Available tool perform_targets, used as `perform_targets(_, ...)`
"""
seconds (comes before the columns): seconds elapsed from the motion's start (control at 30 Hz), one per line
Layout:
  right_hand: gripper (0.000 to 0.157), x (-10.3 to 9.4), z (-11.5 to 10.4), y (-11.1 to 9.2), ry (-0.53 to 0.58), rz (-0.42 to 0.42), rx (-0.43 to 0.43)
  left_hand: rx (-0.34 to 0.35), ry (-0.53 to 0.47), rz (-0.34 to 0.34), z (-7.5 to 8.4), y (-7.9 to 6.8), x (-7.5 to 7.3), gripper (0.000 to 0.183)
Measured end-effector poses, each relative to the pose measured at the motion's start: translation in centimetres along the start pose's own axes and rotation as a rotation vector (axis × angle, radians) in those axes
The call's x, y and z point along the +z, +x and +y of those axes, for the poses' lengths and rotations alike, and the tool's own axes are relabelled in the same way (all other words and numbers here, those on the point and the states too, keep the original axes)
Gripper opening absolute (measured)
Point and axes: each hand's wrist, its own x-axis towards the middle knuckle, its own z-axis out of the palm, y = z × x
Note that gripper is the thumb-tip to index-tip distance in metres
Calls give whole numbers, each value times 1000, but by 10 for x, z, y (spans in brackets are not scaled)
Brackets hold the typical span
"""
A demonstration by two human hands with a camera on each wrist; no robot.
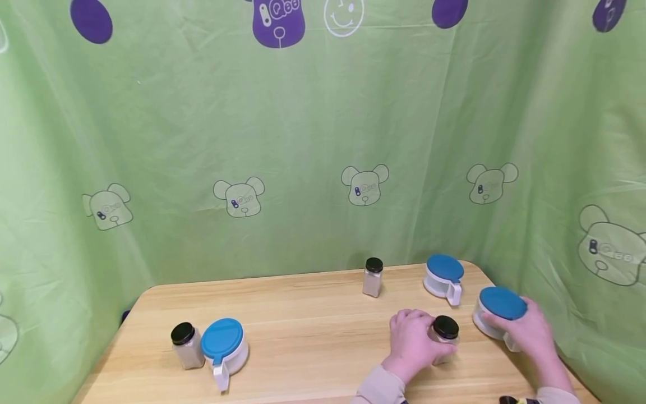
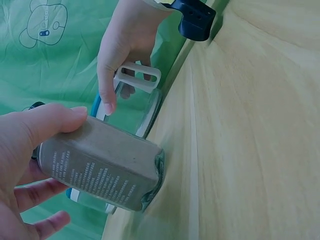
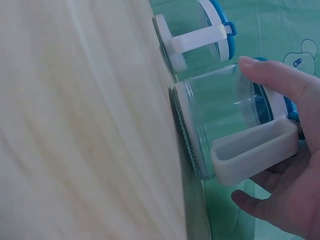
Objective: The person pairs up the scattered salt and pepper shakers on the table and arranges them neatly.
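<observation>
My left hand (image 1: pixel 414 343) grips a square jar with a black lid (image 1: pixel 446 328), thumb on one side and fingers on the other. In the left wrist view this jar (image 2: pixel 100 160) has grey contents and white printed lines; its base is close to the tabletop. To the right, my right hand (image 1: pixel 536 331) holds a round clear jar with a blue lid (image 1: pixel 502 303) near its top. The right wrist view shows its white handle (image 3: pixel 255 150) and the thumb against the rim. Whether either base touches the table, I cannot tell.
Behind stand another blue-lidded jar (image 1: pixel 444 275) and a black-lidded jar (image 1: pixel 373 278). At the left, a black-lidded jar (image 1: pixel 188 345) stands beside a blue-lidded one (image 1: pixel 224 345). A green curtain (image 1: pixel 303 140) borders the wooden table (image 1: pixel 313 336).
</observation>
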Motion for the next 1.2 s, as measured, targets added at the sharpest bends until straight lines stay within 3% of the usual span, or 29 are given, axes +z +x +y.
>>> perform_targets(0.73, 113, -4, -12, -4, -14, 27, -47, -12, -45, 20, -6, -4, -13, 52)
perform_targets(1.2, 115, -1, -12, -4, -31, 12, -95, -21, -104, 25, -7, -6, -33, 58)
